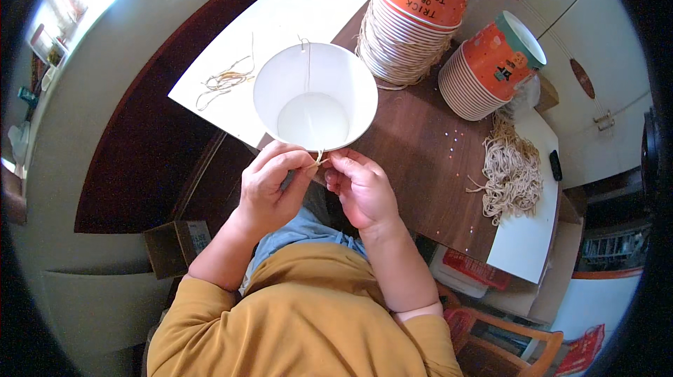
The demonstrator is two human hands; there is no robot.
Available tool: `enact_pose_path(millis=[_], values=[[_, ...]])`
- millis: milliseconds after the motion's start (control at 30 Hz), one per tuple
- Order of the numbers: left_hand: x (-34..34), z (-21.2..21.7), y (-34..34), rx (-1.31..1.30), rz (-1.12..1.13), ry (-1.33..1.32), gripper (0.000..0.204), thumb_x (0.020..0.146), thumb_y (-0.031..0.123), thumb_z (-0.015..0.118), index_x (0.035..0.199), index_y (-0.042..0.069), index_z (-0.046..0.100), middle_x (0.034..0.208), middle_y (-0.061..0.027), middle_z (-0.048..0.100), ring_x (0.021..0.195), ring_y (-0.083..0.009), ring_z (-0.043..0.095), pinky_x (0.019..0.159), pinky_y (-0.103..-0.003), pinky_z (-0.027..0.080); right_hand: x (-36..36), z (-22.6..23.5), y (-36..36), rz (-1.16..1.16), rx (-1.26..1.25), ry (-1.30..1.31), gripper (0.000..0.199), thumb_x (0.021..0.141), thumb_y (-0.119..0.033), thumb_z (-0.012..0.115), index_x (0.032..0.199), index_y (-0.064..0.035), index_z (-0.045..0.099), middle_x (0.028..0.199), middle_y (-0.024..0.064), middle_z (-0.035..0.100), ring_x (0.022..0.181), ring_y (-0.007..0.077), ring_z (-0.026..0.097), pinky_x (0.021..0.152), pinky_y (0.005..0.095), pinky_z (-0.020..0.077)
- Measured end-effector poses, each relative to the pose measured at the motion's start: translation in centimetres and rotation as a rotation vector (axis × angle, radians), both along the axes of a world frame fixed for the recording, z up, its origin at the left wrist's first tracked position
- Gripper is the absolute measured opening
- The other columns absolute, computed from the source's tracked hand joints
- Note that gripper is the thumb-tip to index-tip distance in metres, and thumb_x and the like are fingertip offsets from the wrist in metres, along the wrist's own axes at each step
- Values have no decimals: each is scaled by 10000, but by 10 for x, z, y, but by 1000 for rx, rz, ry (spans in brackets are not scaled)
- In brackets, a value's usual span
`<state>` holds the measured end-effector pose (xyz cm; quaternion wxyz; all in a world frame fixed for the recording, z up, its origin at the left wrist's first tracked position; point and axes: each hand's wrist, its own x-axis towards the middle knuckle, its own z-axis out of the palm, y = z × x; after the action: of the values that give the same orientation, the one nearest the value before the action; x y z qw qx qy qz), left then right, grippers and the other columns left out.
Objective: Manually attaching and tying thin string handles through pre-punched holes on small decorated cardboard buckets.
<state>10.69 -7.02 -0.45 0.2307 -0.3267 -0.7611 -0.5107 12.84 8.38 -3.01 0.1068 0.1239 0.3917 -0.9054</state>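
Note:
A white paper bucket (315, 97) is held upright above the table edge, its open mouth facing me. My left hand (270, 181) and my right hand (359, 188) both pinch a short tan string (317, 160) at the near rim of the bucket. A thin string end (306, 62) hangs down the inside from the far rim.
Two stacks of orange printed paper buckets (413, 19) (491, 65) lie on the brown table (420, 160). A heap of tan strings (512, 174) lies on white paper at right; loose strings (224, 81) rest on a white sheet at left. A cardboard box (175, 245) is below.

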Motion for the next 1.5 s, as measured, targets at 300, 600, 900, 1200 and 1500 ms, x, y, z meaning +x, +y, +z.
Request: enact_pose_path(millis=[300,600,900,1200,1500], values=[[5,2,0,199,-88,-388,28,846,-40,632,873,-44,637,823,-80,634,731,-127,582,648,-231,462,5,9,-4,-100,189,120,155,908,-160,591,988,-40,649,864,0,637,726,71,532,677,228,427],[-3,7,0,244,-63,-361,89,876,26,643,939,-29,676,849,-70,632,737,-94,567,640,-207,448,12,20,-2,-613,1537,873,299,747,-138,719,1026,-109,617,1011,71,574,917,260,548,818,408,395],[5,19,1,156,132,-114,77,788,-3,702,860,-7,674,791,-81,581,692,-130,556,594,-234,441,-12,23,-18,-629,1514,1061,159,788,-218,680,887,-111,618,985,51,594,920,248,545,834,431,378],[0,36,-1,444,-196,-323,93,883,49,636,844,-33,659,837,-68,582,747,-113,539,661,-223,457,-4,23,-20,-613,1491,1048,166,724,-178,715,826,-139,590,928,28,621,866,243,571,820,423,381],[-2,25,5,536,-244,-433,69,889,44,632,887,-11,674,835,-43,584,719,-76,519,605,-190,419,-6,29,-30,-683,1370,955,219,762,-241,740,893,-116,616,933,58,600,875,244,564,816,407,391]])
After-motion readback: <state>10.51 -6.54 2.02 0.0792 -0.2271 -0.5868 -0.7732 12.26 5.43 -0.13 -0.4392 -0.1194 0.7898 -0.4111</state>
